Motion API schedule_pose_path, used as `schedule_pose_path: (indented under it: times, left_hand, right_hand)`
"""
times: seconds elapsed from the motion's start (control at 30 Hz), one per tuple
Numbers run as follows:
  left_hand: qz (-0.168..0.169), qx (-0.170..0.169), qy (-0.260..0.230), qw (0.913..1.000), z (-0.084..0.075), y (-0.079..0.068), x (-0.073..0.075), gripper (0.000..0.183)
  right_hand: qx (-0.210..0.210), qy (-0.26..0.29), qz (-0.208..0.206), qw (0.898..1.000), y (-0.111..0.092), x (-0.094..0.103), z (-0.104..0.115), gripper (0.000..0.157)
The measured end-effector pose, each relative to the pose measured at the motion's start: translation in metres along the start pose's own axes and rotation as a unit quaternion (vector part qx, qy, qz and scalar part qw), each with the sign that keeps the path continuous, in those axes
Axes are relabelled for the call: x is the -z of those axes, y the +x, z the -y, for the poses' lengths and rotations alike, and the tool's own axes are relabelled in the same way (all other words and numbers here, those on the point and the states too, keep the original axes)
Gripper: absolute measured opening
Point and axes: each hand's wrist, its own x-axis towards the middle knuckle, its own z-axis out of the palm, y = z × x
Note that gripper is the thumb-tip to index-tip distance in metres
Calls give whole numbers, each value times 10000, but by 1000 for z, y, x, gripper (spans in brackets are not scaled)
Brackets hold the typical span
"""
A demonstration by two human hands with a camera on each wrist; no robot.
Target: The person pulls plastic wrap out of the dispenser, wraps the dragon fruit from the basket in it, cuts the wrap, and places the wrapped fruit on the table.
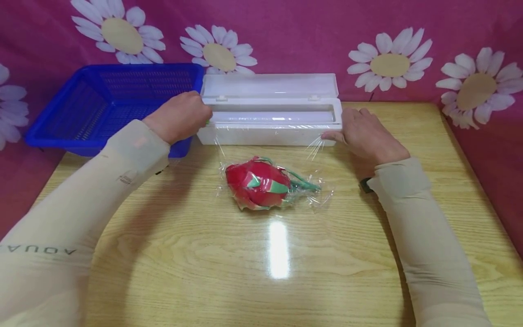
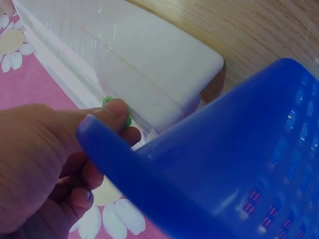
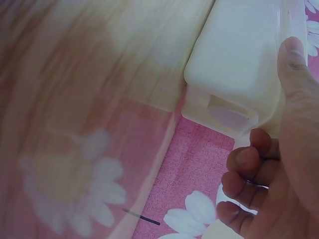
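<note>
A white cling film dispenser (image 1: 267, 135) stands at the back of the table, its lid (image 1: 269, 85) raised and a film roll (image 1: 269, 116) inside. My left hand (image 1: 180, 117) is at its left end, where thumb and forefinger pinch a small green slider (image 2: 107, 101) at the box edge. My right hand (image 1: 369, 136) holds the opposite end, thumb along the front and fingers curled at the end face. Before the box lies a red dragon fruit (image 1: 257, 184) with green tips, covered in clear film. Creased film (image 1: 316, 144) shows below the box's front edge.
A blue plastic basket (image 1: 77, 141) stands left of the dispenser, its rim close by my left hand. The wooden table (image 1: 196, 268) carries a bright light reflection. Behind it hangs a pink cloth (image 1: 294, 36) with large white flowers.
</note>
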Motion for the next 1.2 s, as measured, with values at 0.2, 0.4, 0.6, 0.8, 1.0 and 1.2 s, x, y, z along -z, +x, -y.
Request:
schedule_pose_path:
  times: [0.2,0.4,0.6,0.8,1.0,1.2]
  left_hand:
    - [153,214,-152,9995,-1,1,0,13]
    - [-118,208,-342,9991,-5,1,-4,15]
    - [4,285,-481,9984,-9,3,-3,15]
    - [130,348,-549,9978,-10,6,-2,18]
    - [-159,127,-411,9990,-12,10,-9,16]
    - [-374,12,-282,9989,-14,13,-12,17]
  right_hand:
    - [100,-145,-110,9998,-1,1,1,64]
    - [45,-34,-56,10000,-2,1,1,66]
    - [8,-5,17,10000,-3,0,1,69]
    - [94,169,-61,9998,-1,0,0,66]
    - [155,211,-87,9996,0,-1,0,67]
    - [96,81,-67,9999,0,-1,0,67]
